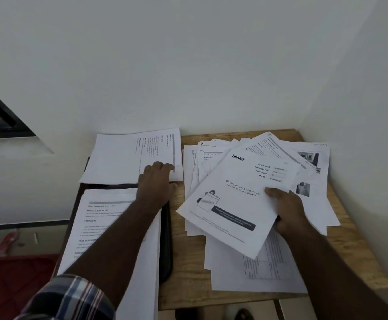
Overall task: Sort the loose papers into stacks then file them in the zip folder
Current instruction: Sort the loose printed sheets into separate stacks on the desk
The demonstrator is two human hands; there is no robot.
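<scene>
The right hand (288, 211) is pinching the blinkit cover sheet (236, 197) at its lower right edge, thumb on top and the remaining fingers curled underneath, holding it above the loose pile (266, 269) spread across the right half of the tabletop (183, 282). The left hand (157, 181) is lying with fingers relaxed and spread on the far stack (128, 158) at centre frame, its grip pressing rather than pinching. A near stack (110, 227) is sitting at lower left on a dark flat item, probably the zip folder (166, 245), though no zip is showing. Risks: the one-edge pinch is leaving most of the sheet unsupported, so a quick swing toward the left could be folding or creasing it; its lower corner may be dragging the sheets beneath and scattering the pile; both stacks are overhanging the left edge of the tabletop, so a push from the left hand could be sliding them off toward the floor; and the stacks are covering the folder, which could be obstructing filing. Orientation: the held sheet is lying tilted, its long axis running from lower left toward upper right of the frame, header toward upper right. The far stack is running left to right, header at right; the near stack is running toward the upper frame.
</scene>
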